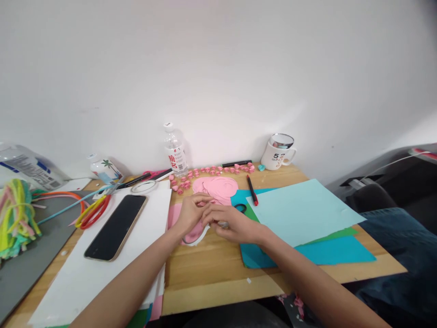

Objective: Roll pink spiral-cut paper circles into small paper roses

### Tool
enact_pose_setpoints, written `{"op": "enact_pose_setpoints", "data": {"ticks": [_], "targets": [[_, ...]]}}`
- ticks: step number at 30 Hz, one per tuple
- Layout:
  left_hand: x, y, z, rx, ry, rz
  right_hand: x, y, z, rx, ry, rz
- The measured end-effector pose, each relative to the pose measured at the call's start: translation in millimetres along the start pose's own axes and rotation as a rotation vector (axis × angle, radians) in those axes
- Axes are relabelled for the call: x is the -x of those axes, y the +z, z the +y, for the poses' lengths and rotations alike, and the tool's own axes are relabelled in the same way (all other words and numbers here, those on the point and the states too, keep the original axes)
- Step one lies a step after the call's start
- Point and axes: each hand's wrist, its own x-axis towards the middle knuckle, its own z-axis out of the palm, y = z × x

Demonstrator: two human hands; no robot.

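Note:
My left hand (191, 212) and my right hand (232, 222) meet above the middle of the wooden table. Their fingertips are pinched together on a small bit of pink paper (201, 204), which the fingers mostly cover. Just behind them lie overlapping pink paper discs (218, 187). Below my left hand, a pale ring-shaped thing (201, 237) with a dark edge is partly hidden, and pink shows inside it. Small curled pink paper pieces (184, 184) are spread in rows toward the wall. Scissor handles (241, 208), dark and looped, show beside my right hand.
Light blue paper (303, 212) covers green and blue sheets at right, with a red-tipped pen (252, 190) by it. A mug (276, 156) and a bottle (176, 152) stand along the wall. Left are a phone (116, 228) on white paper, orange-yellow scissors (94, 214) and pipe cleaners (17, 221).

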Motion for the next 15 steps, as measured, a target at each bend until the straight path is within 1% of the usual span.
{"op": "enact_pose_setpoints", "data": {"ticks": [3,5,7,9,10,12,15], "targets": [[-0.2,0.4,-0.3,-0.04,-0.019,0.025,-0.2,-2.3,-4.7,0.005,-0.037,-0.022],[-0.1,0.1,-0.7,-0.047,-0.01,0.037,2.1,-5.0,-5.3,-0.004,-0.007,0.006],[0.2,-0.7,-1.0,-0.043,0.008,0.036,7.4,-10.3,-3.8,0.025,0.073,0.068],[0.6,-1.8,-1.1,-0.027,0.023,0.032,16.2,-18.2,-0.7,0.126,0.188,0.125],[0.8,-2.4,-1.0,-0.016,0.026,0.033,21.7,-22.5,1.3,0.205,0.238,0.103],[0.9,-3.4,-1.1,0.007,0.018,0.051,33.7,-29.8,5.3,0.388,0.33,-0.03],[0.2,-4.2,-3.0,0.027,0.007,0.076,48.3,-33.1,10.2,0.584,0.395,-0.16]]}}
